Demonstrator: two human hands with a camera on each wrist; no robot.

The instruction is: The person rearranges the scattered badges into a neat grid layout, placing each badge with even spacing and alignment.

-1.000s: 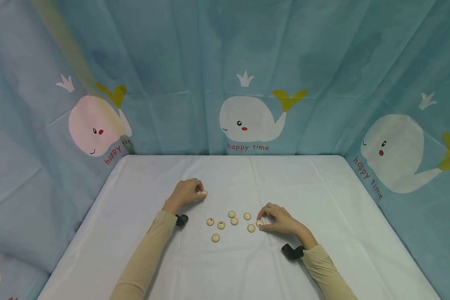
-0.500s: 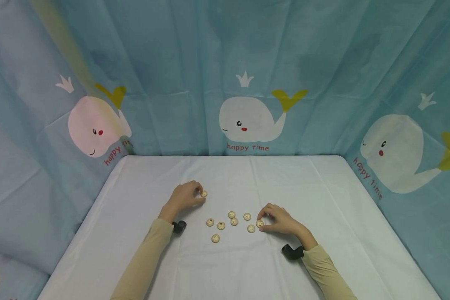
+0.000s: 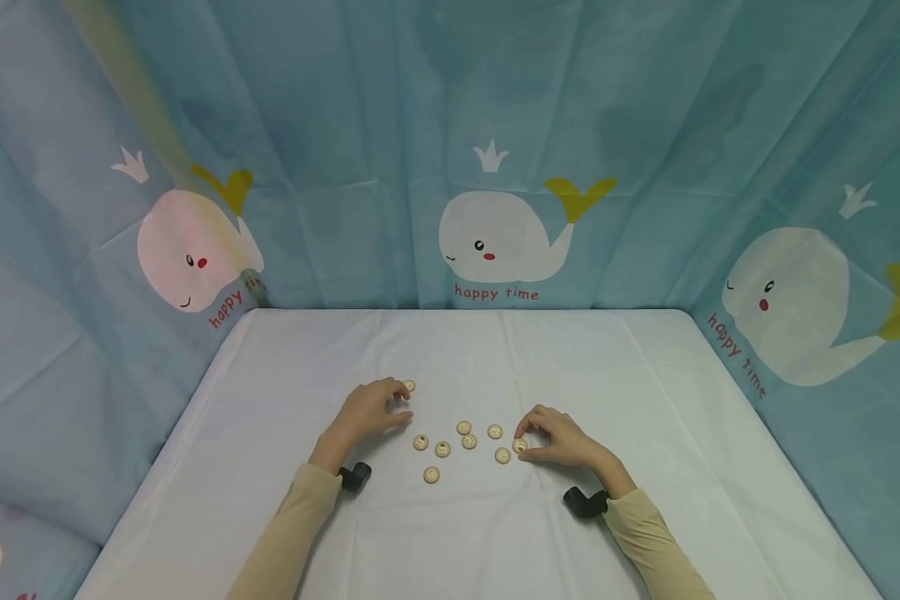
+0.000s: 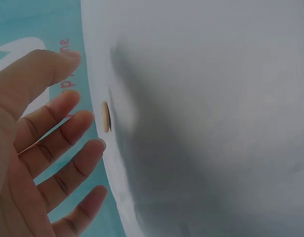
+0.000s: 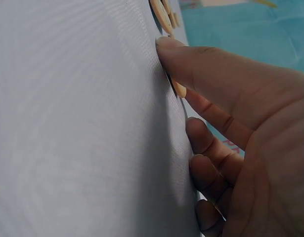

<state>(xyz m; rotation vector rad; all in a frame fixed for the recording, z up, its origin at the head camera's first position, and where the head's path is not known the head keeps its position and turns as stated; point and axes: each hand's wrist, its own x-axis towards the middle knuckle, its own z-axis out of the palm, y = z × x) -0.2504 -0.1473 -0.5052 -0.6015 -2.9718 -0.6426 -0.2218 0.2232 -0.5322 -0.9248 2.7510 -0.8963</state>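
Note:
Small round wooden discs with dark marks on their faces lie on the white table. At the back of the group is one disc (image 3: 410,386), and my left hand (image 3: 365,411) is beside it with fingers spread and nothing held. In the left wrist view this disc (image 4: 106,117) shows edge-on beyond the fingertips, a gap between them. My right hand (image 3: 558,437) pinches the rightmost disc (image 3: 520,446) between thumb and forefinger, low on the cloth. In the right wrist view the thumb (image 5: 201,61) covers much of that disc (image 5: 179,89).
Several more discs lie between the hands, among them a front one (image 3: 431,475) and a right one (image 3: 502,456). A black camera sits on each wrist. Behind the white tablecloth (image 3: 615,358) hangs a blue curtain (image 3: 345,233) printed with whales.
My left hand has let go of the far disc and drawn back toward me, its fingers parting. That disc stays where it was. My right hand has kept its place.

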